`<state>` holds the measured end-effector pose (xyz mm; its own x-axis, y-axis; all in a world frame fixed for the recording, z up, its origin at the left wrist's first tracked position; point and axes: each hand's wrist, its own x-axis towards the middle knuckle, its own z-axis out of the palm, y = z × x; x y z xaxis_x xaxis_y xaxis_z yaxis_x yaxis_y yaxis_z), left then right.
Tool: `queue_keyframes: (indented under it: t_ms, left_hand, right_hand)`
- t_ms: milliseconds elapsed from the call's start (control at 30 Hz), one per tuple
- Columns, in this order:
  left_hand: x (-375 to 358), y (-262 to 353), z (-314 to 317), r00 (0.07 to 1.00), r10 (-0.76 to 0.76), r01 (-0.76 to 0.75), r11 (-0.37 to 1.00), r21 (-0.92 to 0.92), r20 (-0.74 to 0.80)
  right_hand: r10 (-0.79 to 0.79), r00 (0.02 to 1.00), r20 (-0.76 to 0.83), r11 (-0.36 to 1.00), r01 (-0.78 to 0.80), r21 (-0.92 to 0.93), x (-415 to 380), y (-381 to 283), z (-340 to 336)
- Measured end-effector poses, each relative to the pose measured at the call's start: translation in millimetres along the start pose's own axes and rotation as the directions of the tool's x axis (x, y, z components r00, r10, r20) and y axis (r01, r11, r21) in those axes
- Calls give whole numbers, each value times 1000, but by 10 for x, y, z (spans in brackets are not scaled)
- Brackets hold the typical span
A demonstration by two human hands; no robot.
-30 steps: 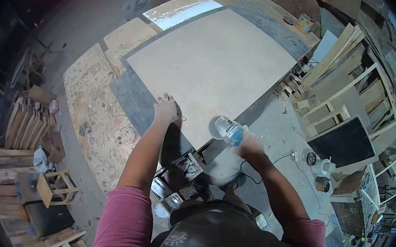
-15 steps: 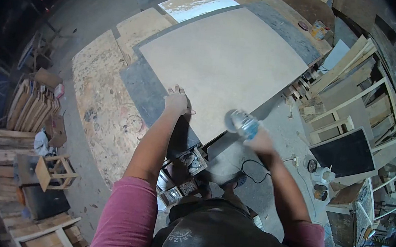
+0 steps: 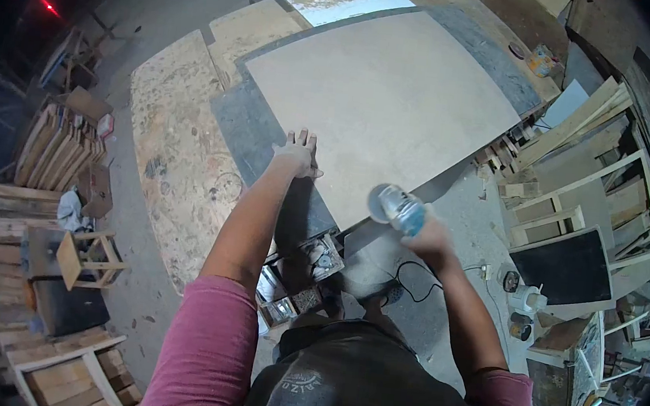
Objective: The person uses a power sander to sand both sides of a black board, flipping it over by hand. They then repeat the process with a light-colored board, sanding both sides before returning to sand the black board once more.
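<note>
A large pale wooden panel (image 3: 386, 99) lies on a dark grey board (image 3: 247, 137). My left hand (image 3: 296, 155) rests flat with fingers spread on the panel's near left edge. In my right hand (image 3: 432, 241) is an angle grinder (image 3: 401, 209), its body blue and silver. The grinder's round disc faces the panel's near right edge and overlaps it in this view. My fingers are wrapped around the grinder's body.
A stained plywood sheet (image 3: 181, 150) stretches along the left. Below the panel's near corner sits an open tray of small parts (image 3: 323, 259). A black cable (image 3: 414, 296) curves over the floor. Wooden frames (image 3: 574, 215) and a dark panel (image 3: 565, 265) lean at right; a small stool (image 3: 89, 258) stands left.
The view has shifted slightly, so the panel sits a little farther right. The angle grinder stays near the panel's near right edge, and my left hand keeps its place on the panel.
</note>
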<state>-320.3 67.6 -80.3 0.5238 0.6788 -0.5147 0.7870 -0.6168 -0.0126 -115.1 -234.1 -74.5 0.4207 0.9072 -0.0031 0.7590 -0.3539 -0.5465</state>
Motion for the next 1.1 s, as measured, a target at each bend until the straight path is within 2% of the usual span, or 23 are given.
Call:
queue_keyframes:
  t_ms: [133,200,267,333,433,533,600,667,733,833,933,1000,1067,1100]
  left_hand:
    - [-32,21,-18,1000,-8,8,1000,6,13]
    - [-14,22,4,1000,-12,12,1000,-15,13]
    - [-11,10,-1,1000,-13,14,999,-31,11]
    - [-19,-6,-16,1000,2,0,999,-42,31]
    - [14,-11,-3,999,-2,3,1000,-19,38]
    - [21,-20,5,999,8,-7,1000,-22,36]
    - [-13,-9,-8,1000,5,-4,999,-32,30]
    - [-31,14,-17,1000,-3,3,999,-39,19]
    - [-25,45,-9,1000,-25,25,998,-55,15]
    - [2,106,-5,998,-68,68,994,-81,8]
    - [-32,281,-24,992,-122,118,984,-133,-25]
    - [-64,456,-92,974,-226,225,968,-113,-1]
    - [-24,581,-96,955,-291,283,951,-126,-55]
    - [-9,635,-119,940,-338,333,938,-102,-40]
  right_hand:
    - [-23,1000,-16,999,23,47,-11,59,71]
    - [-309,951,-20,940,302,-157,-165,-148,232]
    - [-100,990,99,995,101,-11,-289,-429,239]
    - [-122,987,108,991,127,-40,-292,-482,253]
    - [-91,972,215,988,116,-106,-220,-451,52]
    - [-14,984,179,996,30,-87,-97,-91,23]
    - [-36,985,168,997,48,-68,-18,-15,-188]
    - [75,981,180,997,-78,11,117,226,-316]
    - [79,980,183,992,-96,84,270,484,-424]
    - [191,974,126,978,-199,61,503,879,-627]
    - [197,975,103,980,-195,-33,818,1371,-917]
    - [182,979,93,983,-179,-35,1055,1696,-1150]
    - [219,975,46,974,-215,-75,1287,2020,-1384]
    - [230,973,14,966,-226,-121,1474,2357,-1409]
